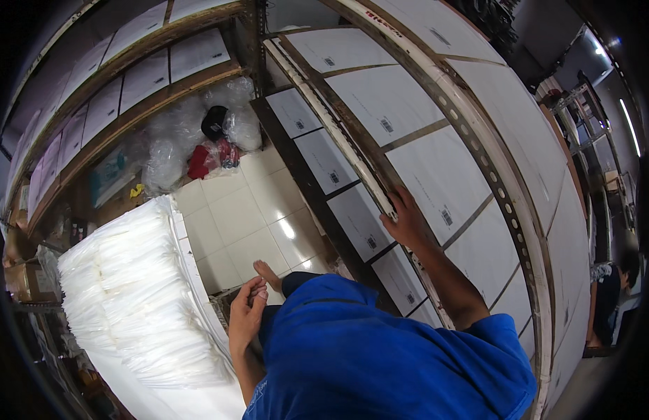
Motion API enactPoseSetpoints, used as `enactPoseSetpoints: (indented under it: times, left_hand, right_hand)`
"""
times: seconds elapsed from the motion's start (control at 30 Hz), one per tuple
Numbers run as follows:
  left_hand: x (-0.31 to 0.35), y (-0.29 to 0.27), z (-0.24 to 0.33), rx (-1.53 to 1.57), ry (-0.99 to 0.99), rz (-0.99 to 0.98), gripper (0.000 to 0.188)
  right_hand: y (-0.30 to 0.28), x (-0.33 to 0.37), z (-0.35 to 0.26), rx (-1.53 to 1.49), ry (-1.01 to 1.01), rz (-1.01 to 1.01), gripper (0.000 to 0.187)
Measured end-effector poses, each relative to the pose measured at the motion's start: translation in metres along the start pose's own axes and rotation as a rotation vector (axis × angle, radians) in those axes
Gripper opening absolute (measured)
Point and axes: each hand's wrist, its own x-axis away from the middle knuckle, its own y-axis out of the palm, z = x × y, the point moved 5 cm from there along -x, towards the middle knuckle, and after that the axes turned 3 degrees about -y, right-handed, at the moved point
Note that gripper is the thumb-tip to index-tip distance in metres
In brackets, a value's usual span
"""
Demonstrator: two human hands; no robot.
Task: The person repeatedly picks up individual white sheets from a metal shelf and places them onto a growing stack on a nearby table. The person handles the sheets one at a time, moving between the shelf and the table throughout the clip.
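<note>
My right hand (pixel 406 218) reaches up to the metal shelf rack on the right and rests on the white edge strip (pixel 338 136) of a shelf, fingers curled against it, between white boxes (pixel 443 178) with small labels. My left hand (pixel 246 313) hangs low near my thigh, fingers loosely bent, beside a tall stack of clear plastic bags (pixel 132 294). I cannot see anything in it. My bare foot (pixel 268 274) stands on the white tile floor (pixel 237 213).
Shelves of white boxes (pixel 104 108) line the left side too. Bundles of clear plastic wrap with red and black items (pixel 212 143) lie at the far end of the narrow aisle. Another person (pixel 611 287) sits at the far right.
</note>
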Motion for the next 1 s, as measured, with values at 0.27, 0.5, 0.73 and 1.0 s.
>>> enactPoseSetpoints:
  times: [0.27, 0.5, 0.73, 1.0]
  left_hand:
    - [-0.012, -0.009, 0.016, -0.006, 0.036, -0.024, 0.039]
    - [0.004, -0.035, 0.034, -0.142, 0.109, 0.090, 0.039]
    - [0.055, -0.042, 0.048, -0.114, 0.171, 0.363, 0.035]
    - [0.074, -0.058, 0.061, -0.127, 0.284, 0.515, 0.032]
  right_hand:
    - [0.001, -0.017, -0.004, 0.015, 0.032, -0.080, 0.058]
    - [0.015, 0.005, -0.007, 0.029, -0.116, -0.110, 0.059]
    - [0.004, 0.002, -0.015, 0.049, -0.150, 0.066, 0.065]
    - [0.027, -0.018, -0.036, 0.042, -0.206, 0.052, 0.064]
